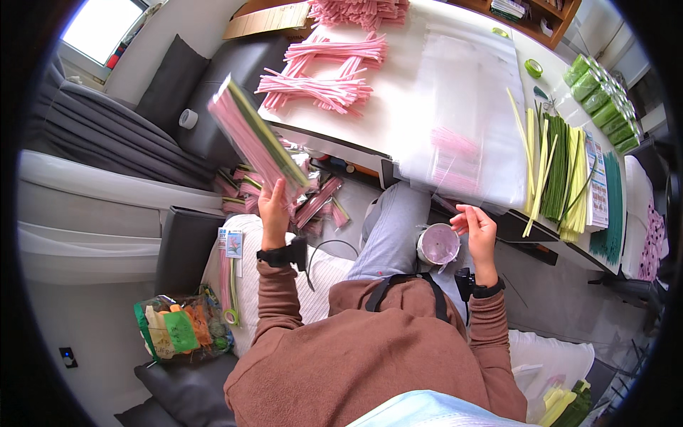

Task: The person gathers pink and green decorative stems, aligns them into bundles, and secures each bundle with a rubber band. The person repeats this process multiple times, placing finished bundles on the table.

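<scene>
My left hand (274,213) grips the lower end of a clear plastic packet (256,139) filled with pink, dark green and yellow chenille stems. It is tilted, its far end pointing up and left. Close to the table's front edge is my right hand (477,229), fingers drawn together; whether anything thin is between them I cannot tell. A round container (438,244) with a pale purple inside stands by my legs, just left of that hand. Clear plastic sleeves (453,85) lie stacked on the table, pink stems showing in the nearer part.
Crossed pink stem bundles (325,88) occupy the white table (400,123). Green and yellow stems (555,165), printed cards (596,181) and teal stems (608,208) lie at right. Filled packets (320,205) pile below the table. Wrapped green rolls (603,101) stand farther back.
</scene>
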`<action>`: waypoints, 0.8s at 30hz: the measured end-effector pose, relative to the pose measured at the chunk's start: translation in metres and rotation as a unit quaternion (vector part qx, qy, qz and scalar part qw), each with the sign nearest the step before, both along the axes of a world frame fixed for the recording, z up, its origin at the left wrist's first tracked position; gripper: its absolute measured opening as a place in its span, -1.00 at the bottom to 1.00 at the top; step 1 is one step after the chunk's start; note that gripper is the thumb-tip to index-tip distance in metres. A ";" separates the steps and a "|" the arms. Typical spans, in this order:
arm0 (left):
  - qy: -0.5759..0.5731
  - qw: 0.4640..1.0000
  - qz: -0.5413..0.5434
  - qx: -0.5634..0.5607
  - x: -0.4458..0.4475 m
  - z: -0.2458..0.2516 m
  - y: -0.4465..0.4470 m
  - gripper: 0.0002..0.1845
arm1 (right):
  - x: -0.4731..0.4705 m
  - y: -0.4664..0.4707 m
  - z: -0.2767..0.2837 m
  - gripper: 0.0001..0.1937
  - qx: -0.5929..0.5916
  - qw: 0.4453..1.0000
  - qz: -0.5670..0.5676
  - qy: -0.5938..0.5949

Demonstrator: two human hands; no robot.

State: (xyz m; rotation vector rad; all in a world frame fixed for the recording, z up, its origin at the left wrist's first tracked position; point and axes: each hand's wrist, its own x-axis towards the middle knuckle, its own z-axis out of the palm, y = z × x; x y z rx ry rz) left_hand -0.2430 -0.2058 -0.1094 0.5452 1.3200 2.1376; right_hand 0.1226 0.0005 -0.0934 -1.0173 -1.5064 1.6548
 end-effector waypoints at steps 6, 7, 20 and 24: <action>0.323 0.821 0.251 -0.399 -0.078 -0.039 0.001 -0.03 | 0.015 0.007 -0.017 -0.71 -0.018 0.999 -0.008 -0.037; 0.424 0.784 0.273 -0.362 -0.089 -0.030 0.018 -0.06 | 0.018 0.008 -0.017 -0.71 -0.021 0.999 -0.010 -0.043; 0.776 0.481 -0.029 -0.408 -0.156 0.010 0.231 -0.29 | 0.039 -0.004 -0.012 -0.73 -0.029 0.993 -0.080 -0.085; 0.788 0.488 -0.021 -0.374 -0.162 0.006 0.235 -0.56 | 0.045 -0.004 -0.014 -0.71 -0.035 0.992 -0.084 -0.088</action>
